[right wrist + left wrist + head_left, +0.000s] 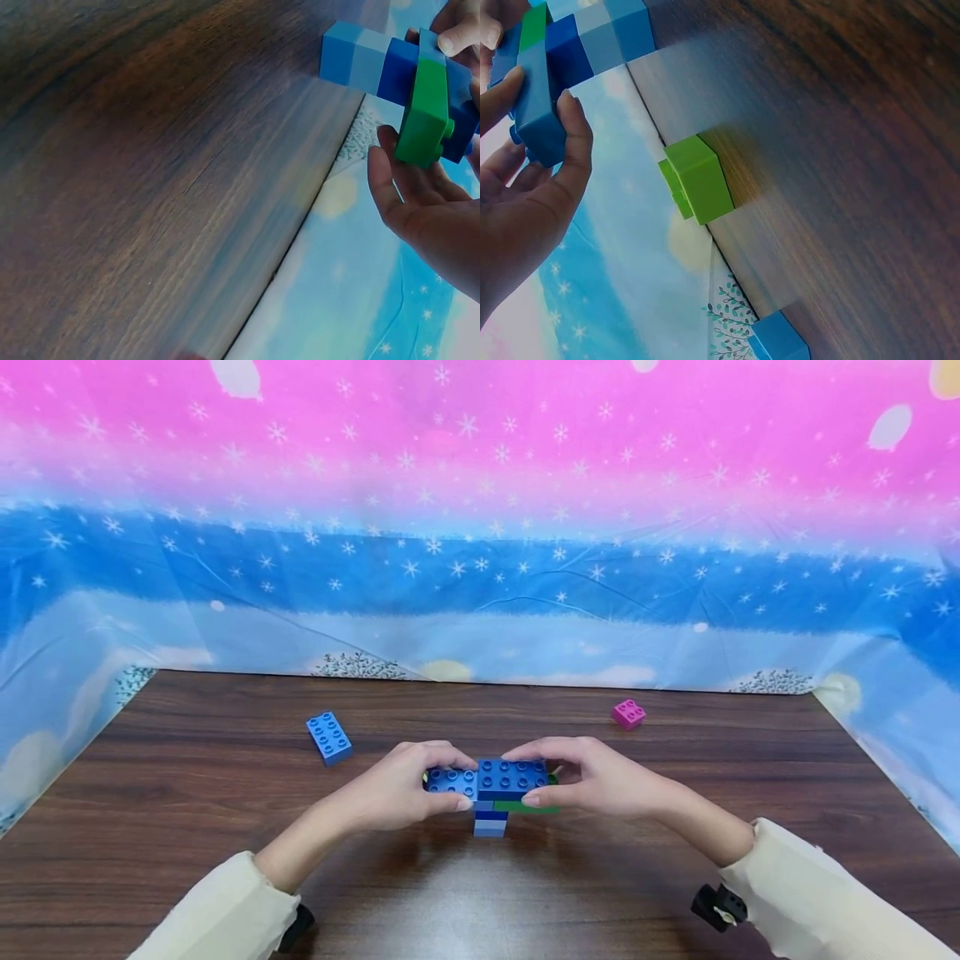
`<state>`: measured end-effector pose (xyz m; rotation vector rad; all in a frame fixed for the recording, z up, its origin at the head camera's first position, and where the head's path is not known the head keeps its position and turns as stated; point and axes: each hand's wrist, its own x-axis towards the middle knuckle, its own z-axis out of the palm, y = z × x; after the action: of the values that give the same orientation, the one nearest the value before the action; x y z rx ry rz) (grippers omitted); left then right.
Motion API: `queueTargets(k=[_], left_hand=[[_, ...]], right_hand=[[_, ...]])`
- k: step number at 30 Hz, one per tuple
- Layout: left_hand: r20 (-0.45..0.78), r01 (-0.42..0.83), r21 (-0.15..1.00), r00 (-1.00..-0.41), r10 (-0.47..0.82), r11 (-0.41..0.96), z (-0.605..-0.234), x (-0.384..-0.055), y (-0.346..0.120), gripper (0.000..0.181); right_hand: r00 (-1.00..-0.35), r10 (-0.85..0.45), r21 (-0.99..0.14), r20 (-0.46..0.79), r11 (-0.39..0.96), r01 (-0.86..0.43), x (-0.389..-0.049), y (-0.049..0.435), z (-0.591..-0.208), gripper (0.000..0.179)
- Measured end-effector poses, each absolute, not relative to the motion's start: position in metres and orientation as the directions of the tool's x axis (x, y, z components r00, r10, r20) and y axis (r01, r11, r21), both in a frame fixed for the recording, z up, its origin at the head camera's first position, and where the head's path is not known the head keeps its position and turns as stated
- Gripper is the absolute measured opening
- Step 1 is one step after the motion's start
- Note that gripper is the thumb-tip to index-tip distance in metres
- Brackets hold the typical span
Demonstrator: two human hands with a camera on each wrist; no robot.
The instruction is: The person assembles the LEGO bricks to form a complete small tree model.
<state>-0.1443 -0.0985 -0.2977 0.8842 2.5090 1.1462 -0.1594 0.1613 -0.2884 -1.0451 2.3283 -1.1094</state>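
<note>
A stack of toy building bricks stands on the table between the hands. Its narrow column has a blue brick [337,56] at the bottom, a light grey-blue brick [369,66] and a dark blue brick [398,71] above. Over the column, a blue brick [452,781] and a green brick [424,112] sit side by side. A dark blue eight-stud brick [513,778] lies on top. My left hand [415,787] grips the blue brick between thumb and fingers. With thumb and index finger, my right hand [588,778] pinches the dark blue top brick; its other fingers are partly hidden.
On the brown wooden table [187,810], a loose blue brick [328,737] lies at the back left and a pink brick [628,713] at the back right. A lime green brick [699,180] stands beyond my left hand. Patterned cloth [480,568] hangs behind the table.
</note>
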Motion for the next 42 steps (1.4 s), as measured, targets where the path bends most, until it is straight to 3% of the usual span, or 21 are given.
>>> queueTargets(k=[6,21,36,42], left_hand=[[0.028,0.424,0.75,-0.787,0.617,0.508,-0.298,-0.144,-0.099,0.033],[0.053,0.48,0.719,-0.759,0.649,0.503,-0.299,-0.146,-0.102,0.038],[-0.028,0.337,0.813,-0.791,0.611,0.474,-0.298,-0.152,-0.137,0.052],[-0.009,0.362,0.782,-0.808,0.589,0.508,-0.304,-0.157,-0.147,0.053]], right_hand=[[-0.697,-0.717,-0.777,0.011,0.433,-0.458,-0.159,0.168,-0.29,0.034],[-0.711,-0.703,-0.783,0.014,0.434,-0.445,-0.158,0.171,-0.29,0.034],[-0.708,-0.706,-0.785,0.017,0.429,-0.447,-0.158,0.172,-0.289,0.034],[-0.711,-0.703,-0.785,0.012,0.433,-0.442,-0.158,0.171,-0.289,0.034]])
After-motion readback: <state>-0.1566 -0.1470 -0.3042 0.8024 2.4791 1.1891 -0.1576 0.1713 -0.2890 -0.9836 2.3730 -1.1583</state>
